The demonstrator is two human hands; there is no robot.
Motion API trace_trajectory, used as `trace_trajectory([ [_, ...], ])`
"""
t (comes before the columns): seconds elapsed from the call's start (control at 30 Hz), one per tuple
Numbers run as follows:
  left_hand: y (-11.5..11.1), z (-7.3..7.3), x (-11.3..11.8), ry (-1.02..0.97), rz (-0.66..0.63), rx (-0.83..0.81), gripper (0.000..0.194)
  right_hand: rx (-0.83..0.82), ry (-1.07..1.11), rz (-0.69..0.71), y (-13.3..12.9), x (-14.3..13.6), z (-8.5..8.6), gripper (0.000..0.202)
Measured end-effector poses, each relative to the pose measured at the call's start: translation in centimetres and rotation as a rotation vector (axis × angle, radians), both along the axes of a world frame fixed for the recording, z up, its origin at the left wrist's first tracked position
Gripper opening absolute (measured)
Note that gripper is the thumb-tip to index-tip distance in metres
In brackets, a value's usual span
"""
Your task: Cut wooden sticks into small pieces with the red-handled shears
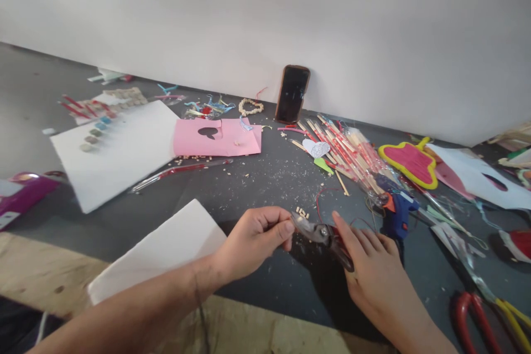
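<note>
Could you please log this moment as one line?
Right hand: holding cutters | Left hand: pinched at tips of cutters, contents unclear | Table: small pale pieces, blue glue gun

L hand (257, 243) pinched its fingertips tog. right by the tip of a metal hand tool (321, 234); whatever was btwn them was too small to make out. R hand (375, 260) had the tool's dark handles. Short pale pcs (302, 213) lay just beyond on the dark table (199, 188). Near L: white board (166, 249), partly under L forearm. Far ctr: pink card (240, 141) w/ dark oval; phone (292, 94) leant upright on wall. Far R: bundled sticks (344, 149), blue glue gun (400, 213) nr R hand.
</note>
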State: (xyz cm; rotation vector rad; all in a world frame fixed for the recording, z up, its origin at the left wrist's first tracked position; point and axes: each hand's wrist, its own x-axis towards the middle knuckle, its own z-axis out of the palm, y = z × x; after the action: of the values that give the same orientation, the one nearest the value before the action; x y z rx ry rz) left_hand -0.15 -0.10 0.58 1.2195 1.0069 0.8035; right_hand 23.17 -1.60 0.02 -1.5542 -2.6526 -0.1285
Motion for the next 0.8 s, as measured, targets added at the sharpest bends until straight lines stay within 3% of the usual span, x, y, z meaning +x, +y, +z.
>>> trace_trajectory([
  [0.27, -0.03, -0.21, 0.01, -0.083, -0.007, -0.086, 0.029, 0.001, 0.025, 0.008, -0.07, -0.02, -0.18, 0.075],
  [0.5, -0.27, 0.09, -0.10, -0.141, -0.011, -0.159, 0.027, -0.031, 0.055, 0.016, -0.36, -0.31, 0.01, 0.049],
  [0.63, -0.31, 0.00, 0.01, -0.185, 0.006, -0.202, 0.024, 0.014, 0.038, 0.008, -0.38, -0.47, 0.17, 0.047],
  [0.8, 0.06, 0.16, 0.07, -0.120, 0.031, -0.118, 0.022, 0.048, -0.007, -0.035, -0.11, -0.55, 0.24, 0.047],
])
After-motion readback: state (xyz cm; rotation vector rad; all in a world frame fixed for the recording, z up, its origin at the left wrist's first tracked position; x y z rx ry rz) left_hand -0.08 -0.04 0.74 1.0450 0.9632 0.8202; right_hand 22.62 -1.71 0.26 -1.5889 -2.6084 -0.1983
